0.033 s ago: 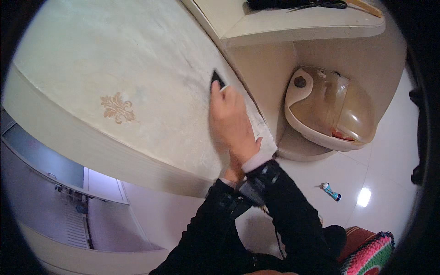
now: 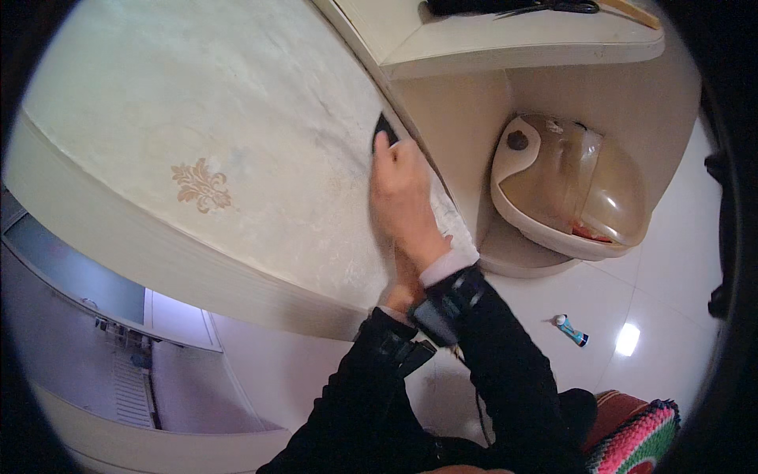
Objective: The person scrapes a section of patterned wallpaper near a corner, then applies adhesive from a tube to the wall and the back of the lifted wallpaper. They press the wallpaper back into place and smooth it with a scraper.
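Observation:
My right hand (image 2: 401,193) is closed around a small flat black piece with a pointed tip (image 2: 384,130). Only its tip end shows past the fingers, so its exact kind is unclear. It is against the whitish, marbled tabletop (image 2: 260,118), close to the raised edge strip along the right side. Beneath my right wrist, my left hand (image 2: 404,286) is by the table's near right corner. Most of it, fingers included, is hidden by the right hand and sleeve. Both forearms wear black sleeves with dark bands at the wrists, the right crossing over the left.
A beige tub with a clear brownish lid (image 2: 576,189) stands right of the table. Above it, a shelf (image 2: 521,51) carries scissors (image 2: 564,6) and a dark item. A small blue-and-white tube (image 2: 570,330) lies on the tiled floor. A colourful knitted cover (image 2: 643,438) is at lower right.
My right hand has shifted slightly right, bringing the black piece closer to the edge strip. My left hand remains under the right wrist.

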`<act>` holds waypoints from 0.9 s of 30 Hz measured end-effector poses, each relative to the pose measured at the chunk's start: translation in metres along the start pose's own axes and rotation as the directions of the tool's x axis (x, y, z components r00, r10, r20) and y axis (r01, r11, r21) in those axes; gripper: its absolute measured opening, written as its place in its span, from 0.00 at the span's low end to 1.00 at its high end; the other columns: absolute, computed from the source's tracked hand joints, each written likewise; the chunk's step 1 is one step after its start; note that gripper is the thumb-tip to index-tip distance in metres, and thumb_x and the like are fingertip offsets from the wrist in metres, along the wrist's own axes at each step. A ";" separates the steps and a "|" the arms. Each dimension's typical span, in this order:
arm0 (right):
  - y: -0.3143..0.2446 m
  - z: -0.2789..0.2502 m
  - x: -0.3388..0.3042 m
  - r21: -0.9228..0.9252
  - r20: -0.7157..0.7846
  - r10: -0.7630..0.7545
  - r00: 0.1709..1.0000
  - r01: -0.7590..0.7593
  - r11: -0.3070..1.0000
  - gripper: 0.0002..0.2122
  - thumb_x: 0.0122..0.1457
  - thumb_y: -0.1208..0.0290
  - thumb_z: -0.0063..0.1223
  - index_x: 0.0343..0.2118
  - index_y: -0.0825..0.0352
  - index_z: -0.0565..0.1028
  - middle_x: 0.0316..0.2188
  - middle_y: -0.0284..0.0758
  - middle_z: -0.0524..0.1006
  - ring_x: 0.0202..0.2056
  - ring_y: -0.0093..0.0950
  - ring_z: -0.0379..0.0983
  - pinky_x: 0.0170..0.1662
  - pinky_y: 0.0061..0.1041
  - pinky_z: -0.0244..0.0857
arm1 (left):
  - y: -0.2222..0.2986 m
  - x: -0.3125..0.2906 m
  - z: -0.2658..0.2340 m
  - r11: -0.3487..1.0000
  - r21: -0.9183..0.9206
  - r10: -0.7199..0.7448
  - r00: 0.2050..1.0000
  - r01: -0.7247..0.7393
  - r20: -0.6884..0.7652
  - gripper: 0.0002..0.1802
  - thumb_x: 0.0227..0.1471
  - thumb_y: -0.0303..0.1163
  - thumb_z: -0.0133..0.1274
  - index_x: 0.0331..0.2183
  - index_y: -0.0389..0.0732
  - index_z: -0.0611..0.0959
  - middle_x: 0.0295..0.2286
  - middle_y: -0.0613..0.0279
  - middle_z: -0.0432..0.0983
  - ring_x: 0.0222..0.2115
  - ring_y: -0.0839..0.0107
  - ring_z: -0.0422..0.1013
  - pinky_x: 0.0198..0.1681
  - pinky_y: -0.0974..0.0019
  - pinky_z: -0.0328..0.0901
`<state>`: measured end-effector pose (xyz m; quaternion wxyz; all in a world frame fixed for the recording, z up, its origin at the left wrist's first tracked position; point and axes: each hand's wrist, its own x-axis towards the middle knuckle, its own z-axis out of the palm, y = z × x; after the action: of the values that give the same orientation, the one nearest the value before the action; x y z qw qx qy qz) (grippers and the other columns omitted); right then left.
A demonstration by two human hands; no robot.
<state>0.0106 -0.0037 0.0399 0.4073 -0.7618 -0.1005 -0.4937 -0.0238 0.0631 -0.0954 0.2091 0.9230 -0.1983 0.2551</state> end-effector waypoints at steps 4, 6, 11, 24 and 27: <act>0.023 0.004 -0.006 -0.027 -0.109 -0.052 0.993 0.050 0.998 0.17 0.52 0.79 0.50 0.47 0.74 0.73 0.29 0.40 0.66 0.31 0.34 0.66 0.34 0.32 0.62 | -0.009 0.001 0.003 0.701 -0.643 -0.167 0.948 0.308 0.272 0.37 0.60 0.49 0.44 0.63 0.40 0.55 0.60 0.54 0.56 0.61 0.59 0.50 0.64 0.56 0.44; 0.020 -0.006 -0.021 0.003 -0.101 -0.008 0.995 0.008 1.000 0.16 0.53 0.79 0.53 0.46 0.70 0.74 0.29 0.39 0.66 0.30 0.36 0.65 0.32 0.34 0.61 | -0.003 0.003 0.004 0.991 -0.110 -0.068 0.990 0.081 0.124 0.43 0.57 0.52 0.49 0.63 0.37 0.55 0.59 0.49 0.57 0.61 0.56 0.50 0.64 0.56 0.44; 0.000 -0.019 -0.007 -0.024 -0.044 -0.035 0.998 0.034 0.999 0.16 0.52 0.79 0.53 0.46 0.69 0.75 0.27 0.38 0.65 0.28 0.35 0.63 0.30 0.34 0.58 | 0.009 0.011 0.005 0.889 0.444 0.145 0.988 -0.108 -0.051 0.34 0.58 0.47 0.51 0.59 0.40 0.65 0.54 0.53 0.65 0.57 0.58 0.58 0.58 0.60 0.54; -0.029 -0.030 -0.008 -0.067 -0.064 -0.153 0.986 0.148 0.987 0.17 0.53 0.75 0.52 0.47 0.69 0.73 0.28 0.36 0.68 0.30 0.33 0.69 0.28 0.36 0.66 | 0.024 0.025 -0.011 0.801 0.572 0.050 0.972 -0.177 0.231 0.48 0.53 0.53 0.48 0.62 0.26 0.53 0.65 0.43 0.41 0.67 0.56 0.35 0.68 0.55 0.31; -0.030 -0.031 -0.002 -0.050 -0.002 -0.250 0.968 0.250 0.967 0.17 0.50 0.77 0.52 0.45 0.73 0.73 0.27 0.39 0.67 0.29 0.34 0.66 0.31 0.33 0.61 | 0.023 0.031 -0.012 0.825 0.544 0.021 0.970 -0.153 0.241 0.48 0.53 0.52 0.48 0.61 0.26 0.53 0.65 0.44 0.40 0.67 0.56 0.34 0.68 0.55 0.31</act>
<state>-0.0277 -0.0059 0.0593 0.3234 -0.7507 -0.1818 -0.5466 -0.0149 0.0413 -0.0626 -0.1055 0.9563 -0.1796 0.2052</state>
